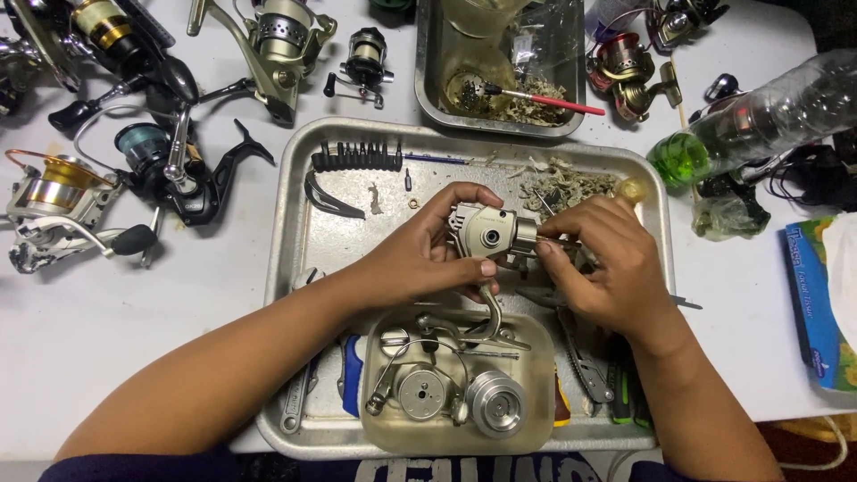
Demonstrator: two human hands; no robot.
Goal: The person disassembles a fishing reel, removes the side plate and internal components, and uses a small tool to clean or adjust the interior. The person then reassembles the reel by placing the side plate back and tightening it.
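My left hand grips a silver fishing reel body above a large metal tray. My right hand pinches the reel's front end with thumb and fingers. The reel's foot hangs down toward a clear plastic tub that holds a silver spool, a round rotor part and a wire bail. A black strip of screwdriver bits lies at the tray's back left.
Several fishing reels lie on the white table at left and back. A smaller metal tray holds debris and a red-handled brush. A clear bottle with green liquid lies at right, beside a tissue box. Pliers rest in the tray.
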